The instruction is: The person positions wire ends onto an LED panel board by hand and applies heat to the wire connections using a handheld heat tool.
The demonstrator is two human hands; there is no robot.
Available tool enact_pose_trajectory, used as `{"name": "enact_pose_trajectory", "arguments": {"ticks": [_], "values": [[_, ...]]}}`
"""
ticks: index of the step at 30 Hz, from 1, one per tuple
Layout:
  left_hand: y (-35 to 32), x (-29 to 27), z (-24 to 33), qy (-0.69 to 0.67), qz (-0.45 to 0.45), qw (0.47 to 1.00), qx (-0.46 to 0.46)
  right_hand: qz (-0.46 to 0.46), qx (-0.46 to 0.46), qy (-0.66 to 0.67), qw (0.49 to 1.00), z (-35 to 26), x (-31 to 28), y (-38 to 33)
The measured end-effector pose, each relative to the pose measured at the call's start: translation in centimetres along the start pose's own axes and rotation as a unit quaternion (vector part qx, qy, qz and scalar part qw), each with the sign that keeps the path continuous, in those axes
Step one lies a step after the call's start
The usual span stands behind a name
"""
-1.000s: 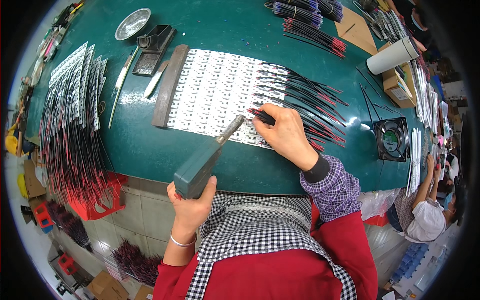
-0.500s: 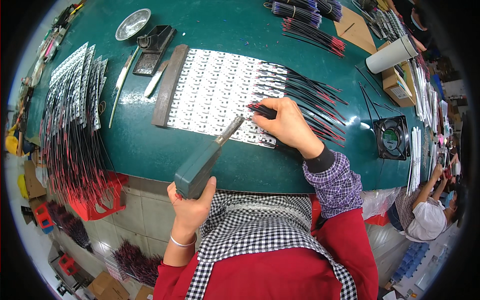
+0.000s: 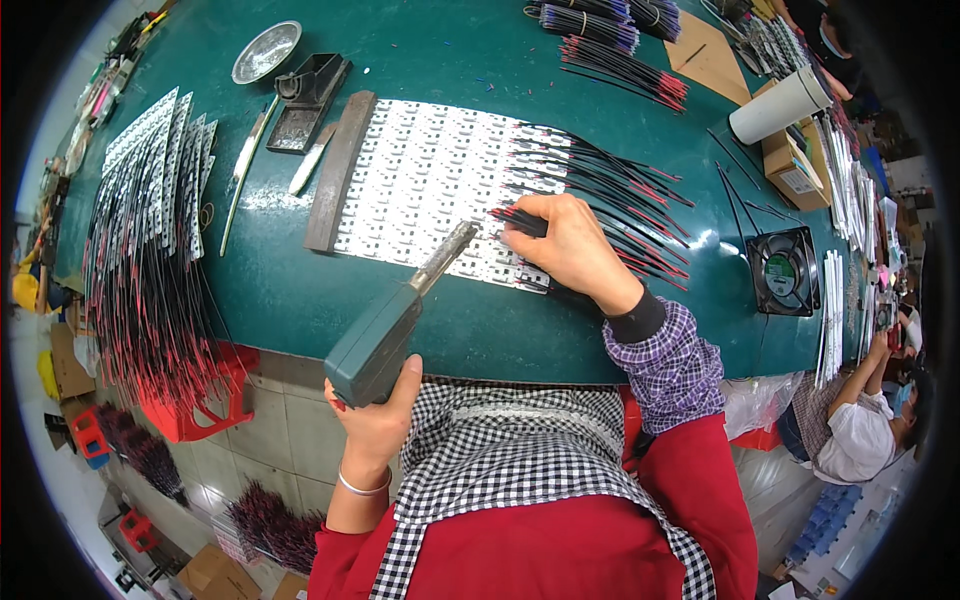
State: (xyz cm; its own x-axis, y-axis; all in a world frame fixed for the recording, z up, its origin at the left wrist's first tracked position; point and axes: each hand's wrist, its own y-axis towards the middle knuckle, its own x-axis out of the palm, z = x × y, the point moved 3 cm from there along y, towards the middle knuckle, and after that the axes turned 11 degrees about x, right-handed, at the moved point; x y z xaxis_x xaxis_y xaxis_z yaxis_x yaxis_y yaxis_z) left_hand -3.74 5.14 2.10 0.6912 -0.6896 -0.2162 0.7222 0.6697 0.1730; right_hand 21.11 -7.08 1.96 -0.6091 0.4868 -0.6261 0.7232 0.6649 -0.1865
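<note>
My left hand (image 3: 378, 418) is closed around the dark green body of a soldering gun (image 3: 375, 345). The gun's metal nozzle slants up and right over a white circuit board panel (image 3: 420, 180) printed with rows of small dark parts. Between the fingertips of my right hand (image 3: 572, 250) is a bundle of black wires (image 3: 522, 220), its red ends poking out to the left, just beyond the nozzle tip. Several black wires with red ends (image 3: 635, 190) fan out to the right from the panel's right-hand side. My palm hides part of the bundle.
A dark bar (image 3: 340, 170) lies along the panel's left edge. Further left are a metal bowl (image 3: 267, 52), a black tray (image 3: 305, 105) and wired board strips (image 3: 160, 220) overhanging the table. To the right stand a black fan (image 3: 783, 273), a white cylinder (image 3: 780, 108) and a carton (image 3: 797, 170).
The soldering gun has drawn back to the left, so its tip is further from the wire ends. My right hand has shifted very slightly left, still pinching the wires.
</note>
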Motion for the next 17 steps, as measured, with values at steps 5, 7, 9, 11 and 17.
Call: {"name": "enact_pose_trajectory", "arguments": {"ticks": [5, 7, 9, 11, 17], "values": [[0.1, 0.2, 0.5, -0.049, 0.036, 0.997, -0.042, 0.009, -0.033, -0.028, 0.999, -0.3, -0.4, -0.7], [0.0, 0.0, 0.3, -0.041, 0.034, 0.998, -0.038, 0.013, -0.054, -0.009, 0.998, -0.4, -0.5, -1.2], [-0.2, -0.3, 0.2, -0.033, 0.034, 0.998, -0.037, 0.127, -0.143, -0.02, 0.981, -1.3, -1.0, -2.1], [-0.3, -0.4, 0.1, -0.035, 0.049, 0.997, -0.046, 0.156, -0.116, -0.028, 0.981, -1.9, -1.3, -2.8], [-0.6, -0.3, -0.2, -0.058, 0.04, 0.997, -0.035, 0.012, 0.01, 0.042, 0.999, -0.4, 0.8, -2.5]]}}
